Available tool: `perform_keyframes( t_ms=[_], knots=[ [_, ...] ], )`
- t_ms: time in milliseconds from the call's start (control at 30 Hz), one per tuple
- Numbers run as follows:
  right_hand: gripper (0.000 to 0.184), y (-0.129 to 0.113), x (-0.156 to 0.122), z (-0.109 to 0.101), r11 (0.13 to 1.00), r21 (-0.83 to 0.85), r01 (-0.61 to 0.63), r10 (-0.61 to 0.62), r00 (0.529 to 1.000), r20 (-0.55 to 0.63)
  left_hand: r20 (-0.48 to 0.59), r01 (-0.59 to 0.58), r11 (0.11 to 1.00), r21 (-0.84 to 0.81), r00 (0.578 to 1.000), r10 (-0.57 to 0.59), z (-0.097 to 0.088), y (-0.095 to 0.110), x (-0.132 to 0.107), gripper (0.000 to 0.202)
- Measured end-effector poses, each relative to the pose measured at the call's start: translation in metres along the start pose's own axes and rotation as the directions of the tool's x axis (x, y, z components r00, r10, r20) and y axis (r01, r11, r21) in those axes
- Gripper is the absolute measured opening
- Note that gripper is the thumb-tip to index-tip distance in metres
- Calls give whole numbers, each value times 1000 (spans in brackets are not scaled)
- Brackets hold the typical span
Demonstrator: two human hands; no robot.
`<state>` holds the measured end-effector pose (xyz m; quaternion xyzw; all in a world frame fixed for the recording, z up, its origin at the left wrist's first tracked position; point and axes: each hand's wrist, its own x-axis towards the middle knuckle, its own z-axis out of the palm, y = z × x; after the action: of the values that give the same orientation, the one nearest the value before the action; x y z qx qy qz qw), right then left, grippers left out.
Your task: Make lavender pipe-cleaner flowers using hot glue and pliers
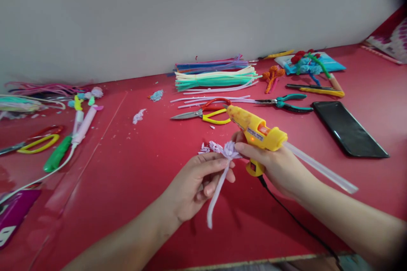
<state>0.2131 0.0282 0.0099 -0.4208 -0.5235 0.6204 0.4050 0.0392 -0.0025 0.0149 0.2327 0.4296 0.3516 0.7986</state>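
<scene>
In my left hand [197,182] is a pale lilac pipe-cleaner flower [229,150], pinched just under its head, with its fuzzy stem hanging down toward me. My right hand [280,165] is wrapped round a yellow hot glue gun [257,129], whose nozzle points up and left and whose small orange light is lit. A clear glue stick [321,167] sticks out of its back. The right thumb and fingertips are close to the flower head; I cannot tell whether they touch it. Small lilac pieces [210,147] lie just behind the flower.
Scissors [190,115] and teal-handled pliers [286,103] lie beyond the glue gun. Bundles of pipe cleaners [216,78] rest near the wall. A black phone [349,129] is at the right. More scissors [38,143] and a pink glue gun [85,125] lie left. A black cord [292,216] trails toward the front edge.
</scene>
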Motion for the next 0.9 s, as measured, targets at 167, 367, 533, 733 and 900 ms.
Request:
perform_keyframes(
  t_ms=[167, 367, 533, 733, 900],
  knots=[
    [26, -9, -7, -14, 926, -352, 139, -201, 969, -147, -111, -175, 984, 42, 978, 179, 2, 2, -2, 12],
    [6, -19, -18, -18, 545, -590, 596, -591, 772, 233, -273, -346, 930, 123, 889, 367, 1, 5, -4, 15],
    [14, -12, -22, -15, 368, -588, 721, -606, 665, 437, -326, -349, 930, 114, 871, 367, -2, 9, -6, 18],
    [14, -2, -21, -12, 380, -621, 685, -515, 715, 473, -360, -337, 935, 107, 864, 353, -1, 10, -9, 18],
    [16, -1, -21, -10, 373, -634, 677, -513, 720, 467, -353, -386, 909, 158, 838, 417, 1, 10, -10, 20]
  ],
)
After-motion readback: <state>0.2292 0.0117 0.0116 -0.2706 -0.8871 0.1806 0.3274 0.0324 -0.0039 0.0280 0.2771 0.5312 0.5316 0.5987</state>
